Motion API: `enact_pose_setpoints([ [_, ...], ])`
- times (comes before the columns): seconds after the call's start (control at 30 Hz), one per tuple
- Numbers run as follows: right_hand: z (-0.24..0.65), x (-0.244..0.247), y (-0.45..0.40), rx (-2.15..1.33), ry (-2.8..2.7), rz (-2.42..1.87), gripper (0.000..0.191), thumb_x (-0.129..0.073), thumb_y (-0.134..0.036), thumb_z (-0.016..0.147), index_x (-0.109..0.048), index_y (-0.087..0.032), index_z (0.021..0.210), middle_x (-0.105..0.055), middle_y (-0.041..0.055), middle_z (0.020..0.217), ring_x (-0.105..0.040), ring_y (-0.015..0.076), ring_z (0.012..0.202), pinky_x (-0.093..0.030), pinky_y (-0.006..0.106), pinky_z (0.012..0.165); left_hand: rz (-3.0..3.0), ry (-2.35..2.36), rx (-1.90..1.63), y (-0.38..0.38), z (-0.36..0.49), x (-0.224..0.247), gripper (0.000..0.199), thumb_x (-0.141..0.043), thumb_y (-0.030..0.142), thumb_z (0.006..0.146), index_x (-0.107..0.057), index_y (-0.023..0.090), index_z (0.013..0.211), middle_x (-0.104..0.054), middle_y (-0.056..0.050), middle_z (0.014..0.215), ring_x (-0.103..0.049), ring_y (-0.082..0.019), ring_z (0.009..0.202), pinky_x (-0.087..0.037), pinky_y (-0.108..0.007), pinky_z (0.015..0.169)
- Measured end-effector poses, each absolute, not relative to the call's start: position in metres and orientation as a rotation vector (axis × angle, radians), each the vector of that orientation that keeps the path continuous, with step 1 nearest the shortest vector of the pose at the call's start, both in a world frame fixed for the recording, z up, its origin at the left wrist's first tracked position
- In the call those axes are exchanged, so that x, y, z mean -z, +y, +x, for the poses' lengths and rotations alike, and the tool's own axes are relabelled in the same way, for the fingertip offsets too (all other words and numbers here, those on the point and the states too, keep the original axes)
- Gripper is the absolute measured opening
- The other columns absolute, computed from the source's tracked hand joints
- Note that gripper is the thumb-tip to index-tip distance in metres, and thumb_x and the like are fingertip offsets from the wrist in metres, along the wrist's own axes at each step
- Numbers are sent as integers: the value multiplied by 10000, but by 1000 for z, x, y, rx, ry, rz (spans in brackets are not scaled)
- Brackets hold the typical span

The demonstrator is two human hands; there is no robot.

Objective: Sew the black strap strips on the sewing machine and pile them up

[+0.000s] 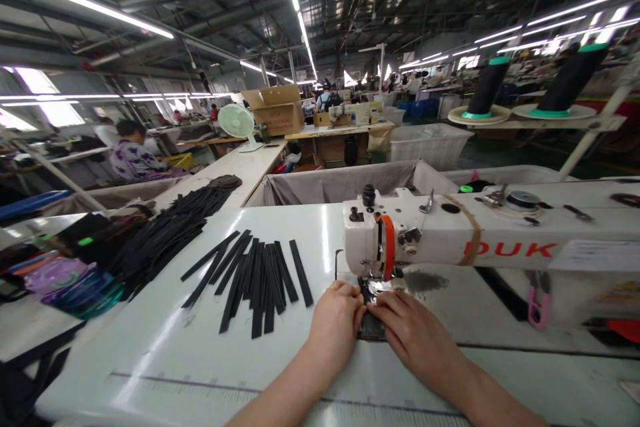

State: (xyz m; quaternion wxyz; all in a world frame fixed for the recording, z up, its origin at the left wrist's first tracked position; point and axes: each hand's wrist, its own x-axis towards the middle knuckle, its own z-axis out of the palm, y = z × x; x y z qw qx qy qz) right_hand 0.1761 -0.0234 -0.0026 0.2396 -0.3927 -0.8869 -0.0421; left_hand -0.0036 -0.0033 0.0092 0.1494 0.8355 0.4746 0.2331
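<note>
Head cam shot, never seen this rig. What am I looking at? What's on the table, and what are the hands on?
There is one picture, from a camera worn on a person's head, looking forward and down, so the arms enter from the bottom edge. The white machine is an industrial sewing machine, with "DUK" in red on its arm. Its white table holds a neat row of black strips, with a larger heap of black strips beyond them. The left hand and right hand are both on a dark piece of material at the machine's foot. Whether they are gripping it or just pressing it flat, I cannot tell. Two cones of black thread stand on a stand behind the machine.
</note>
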Motion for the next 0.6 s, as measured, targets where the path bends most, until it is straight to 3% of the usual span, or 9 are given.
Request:
enact_pose_setpoints([
  [0.2, 175, -1, -25, 142, -2441, -1099, 337, -489, -14, 796, -604, -183, 1064, -618, 68, 956, -583, 224, 877, -519, 377, 791, 2364, 1401, -648, -3, -4, -8, 156, -576, 138, 852, -699, 178, 764, -678, -71, 946, -580, -244, 922, -476, -383, 838],
  [0.6, 174, 4, -24, 148, -2450, -1115, 369, -461, -22, 822, -586, -167, 1137, -608, 69, 919, -561, 222, 849, -508, 380, 772, 2377, 1463, -647, -3, 0, -1, 213, -505, 150, 898, -691, 164, 796, -661, -88, 966, -565, -242, 931, -479, -384, 846],
])
